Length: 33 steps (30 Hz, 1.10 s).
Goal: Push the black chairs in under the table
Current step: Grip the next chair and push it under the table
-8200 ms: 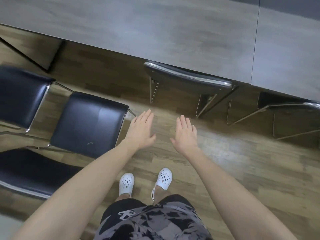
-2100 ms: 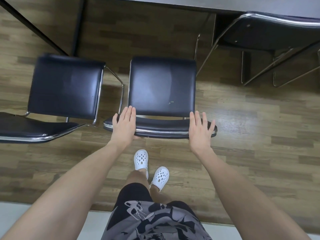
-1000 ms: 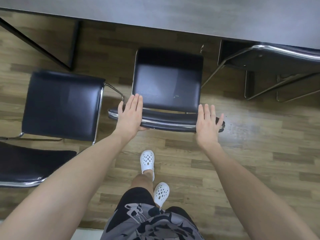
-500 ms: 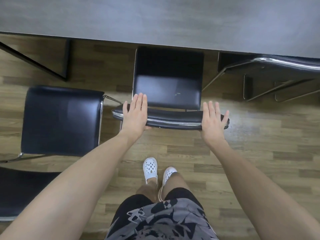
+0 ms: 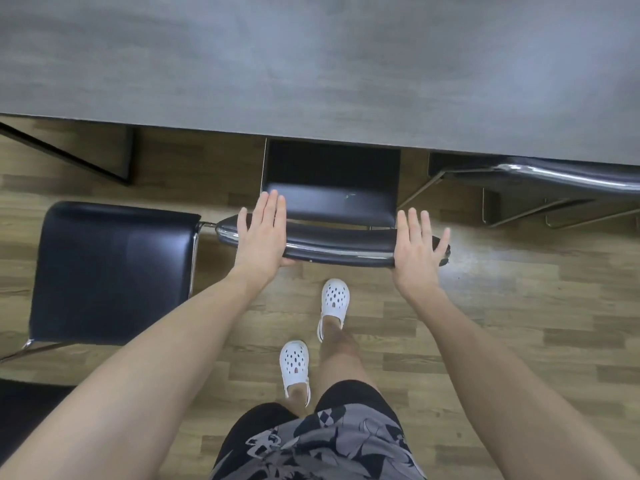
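My feet in white clogs (image 5: 333,297) are staggered on the wood floor (image 5: 519,323), one ahead of the other, closer to the table than half a second ago: I am stepping forward with the push. My left hand (image 5: 262,237) lies flat and open on the left end of the backrest (image 5: 339,245) of the middle chair (image 5: 332,199), fingers straight, thumb tucked under the rear edge; my right hand (image 5: 417,245) lies the same way, open with fingers spread, on the right end. Neither hand is closed round the rail; the palms do the pressing. Change noted: two seconds ago the whole seat stood clear of the table; now its front part is hidden beneath the table's near edge (image 5: 311,133) and only the rear strip of the seat shows. Judgement: this chair is most of the way in, a short further push should bring the backrest close to the edge. To my left, the second chair (image 5: 114,268) stands fully out on the floor, just beside the one I am pushing, well apart from the table edge: not yet done. Far right, the third chair (image 5: 540,174) sits tucked, backrest at the table edge.
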{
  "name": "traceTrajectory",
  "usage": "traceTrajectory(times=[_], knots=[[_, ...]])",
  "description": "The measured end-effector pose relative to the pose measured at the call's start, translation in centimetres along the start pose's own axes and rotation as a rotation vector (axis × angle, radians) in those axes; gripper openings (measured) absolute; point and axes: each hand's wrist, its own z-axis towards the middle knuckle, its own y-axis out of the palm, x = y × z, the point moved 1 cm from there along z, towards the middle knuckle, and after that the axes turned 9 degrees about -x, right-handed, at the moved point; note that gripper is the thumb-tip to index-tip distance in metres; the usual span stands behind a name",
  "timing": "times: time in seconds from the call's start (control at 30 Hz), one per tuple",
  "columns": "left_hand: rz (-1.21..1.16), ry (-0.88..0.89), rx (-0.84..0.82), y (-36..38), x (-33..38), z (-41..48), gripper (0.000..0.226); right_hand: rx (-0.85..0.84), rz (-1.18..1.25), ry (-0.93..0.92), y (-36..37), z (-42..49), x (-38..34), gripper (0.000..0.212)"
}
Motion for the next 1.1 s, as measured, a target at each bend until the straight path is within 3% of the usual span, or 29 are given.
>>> traceTrajectory(times=[0.4,0.57,0.7,0.93,1.1], knots=[[-0.001,-0.015,0.026,-3.5,-0.3,5.3,0.130,0.007,0.002,-0.003,-3.2,5.7,0.2,0.094],[-0.019,-0.033,0.029,-4.9,-0.5,7.4,0.136,0.071,0.018,0.007,-3.9,8.2,0.1,0.101],[-0.009,-0.059,0.025,-6.0,-0.4,8.9,0.139,0.162,0.058,-0.003,-4.6,10.0,0.3,0.087],[-0.046,-0.088,0.015,-7.5,-0.3,11.0,0.137,0.111,0.102,-0.032,-6.1,12.3,0.4,0.085],[-0.060,-0.081,0.007,-8.3,-0.4,12.1,0.138,0.100,0.088,-0.031,-6.7,13.6,0.6,0.070]])
